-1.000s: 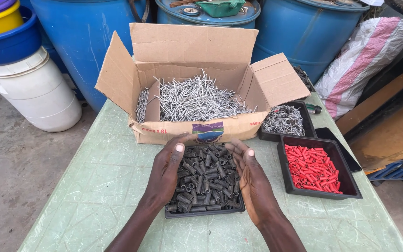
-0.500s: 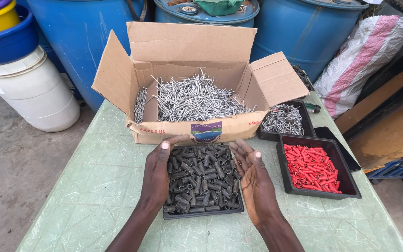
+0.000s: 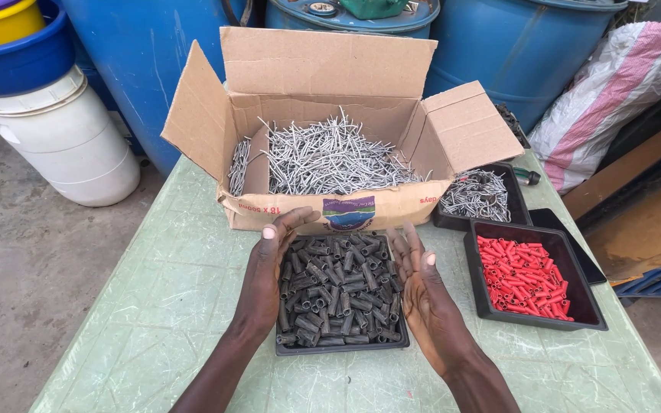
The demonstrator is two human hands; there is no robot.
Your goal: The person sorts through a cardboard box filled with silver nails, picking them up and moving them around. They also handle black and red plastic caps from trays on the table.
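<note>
- Black plastic tray point(image 3: 342, 349) of dark ribbed plugs point(image 3: 338, 287) is sitting on the green desk point(image 3: 154, 306), at 6 o'clock from the cardboard box point(image 3: 330, 130).
- Left hand point(image 3: 268, 271) and right hand point(image 3: 422, 294) are flanking it, open, palms inward.

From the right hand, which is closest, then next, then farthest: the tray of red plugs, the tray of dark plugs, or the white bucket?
From the right hand:
1. Tray of dark plugs, right beside its palm, on its left.
2. Tray of red plugs, a short way to its right.
3. White bucket, far left, on the ground.
</note>
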